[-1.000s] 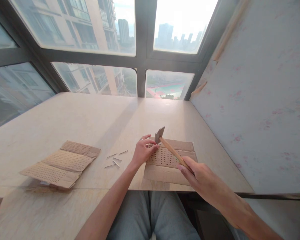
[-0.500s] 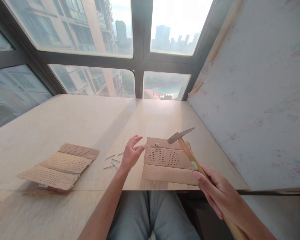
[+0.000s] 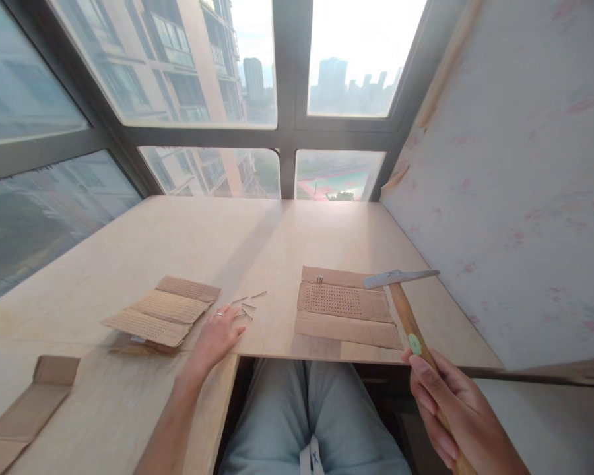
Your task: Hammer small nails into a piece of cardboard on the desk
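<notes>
My right hand is wrapped round the wooden handle of a hammer. A green sticker marks the handle, and the metal head sits over the right edge of a flat piece of cardboard. Rows of small holes fill that cardboard's middle panel, and a few short nails stand upright near its upper left. My left hand is low over the table, fingers spread, its fingertips beside several loose nails. Some of those nails are partly hidden by the fingers.
A second folded cardboard sheet full of holes lies left of my left hand. Another bent cardboard piece is at the lower left. The pale tabletop meets windows at the back and a floral-papered wall on the right.
My left hand has moved left and down, from the cardboard's left edge to the loose nails. The hammer has shifted right and its head has turned. The view has swung left.
</notes>
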Demonstrator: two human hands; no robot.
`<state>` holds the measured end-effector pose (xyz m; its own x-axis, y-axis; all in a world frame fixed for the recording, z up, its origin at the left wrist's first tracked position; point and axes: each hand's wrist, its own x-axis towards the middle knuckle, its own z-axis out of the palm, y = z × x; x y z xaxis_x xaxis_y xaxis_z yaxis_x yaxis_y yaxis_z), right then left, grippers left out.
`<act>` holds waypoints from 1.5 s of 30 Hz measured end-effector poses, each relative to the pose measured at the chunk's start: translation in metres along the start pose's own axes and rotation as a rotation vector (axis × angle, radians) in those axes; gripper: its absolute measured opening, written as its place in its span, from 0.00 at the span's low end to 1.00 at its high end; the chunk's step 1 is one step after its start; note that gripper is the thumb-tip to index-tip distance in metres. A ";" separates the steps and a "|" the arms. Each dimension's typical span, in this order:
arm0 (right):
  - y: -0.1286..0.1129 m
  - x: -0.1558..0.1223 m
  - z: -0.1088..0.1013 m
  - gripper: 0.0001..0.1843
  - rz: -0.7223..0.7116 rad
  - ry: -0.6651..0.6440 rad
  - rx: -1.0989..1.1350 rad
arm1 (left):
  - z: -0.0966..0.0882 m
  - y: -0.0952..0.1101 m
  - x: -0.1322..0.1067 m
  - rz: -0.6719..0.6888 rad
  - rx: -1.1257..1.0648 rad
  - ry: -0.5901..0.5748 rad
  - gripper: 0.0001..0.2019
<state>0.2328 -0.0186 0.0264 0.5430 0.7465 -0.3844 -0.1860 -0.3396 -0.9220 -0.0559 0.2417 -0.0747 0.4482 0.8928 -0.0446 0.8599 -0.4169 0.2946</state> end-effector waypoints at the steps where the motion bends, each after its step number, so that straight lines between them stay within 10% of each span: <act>1: 0.002 -0.001 -0.001 0.27 0.007 -0.014 0.007 | -0.001 -0.001 -0.003 0.016 0.020 -0.007 0.19; 36: 0.063 -0.036 -0.008 0.30 0.090 -0.104 0.039 | -0.035 -0.019 0.015 0.147 0.351 -0.182 0.08; 45: 0.064 -0.034 -0.011 0.31 0.116 -0.108 0.048 | -0.054 0.006 0.015 0.098 -0.289 0.017 0.06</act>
<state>0.2114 -0.0727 -0.0193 0.4252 0.7616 -0.4890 -0.2827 -0.4015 -0.8711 -0.0570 0.2618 -0.0225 0.5198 0.8542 0.0126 0.7065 -0.4381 0.5559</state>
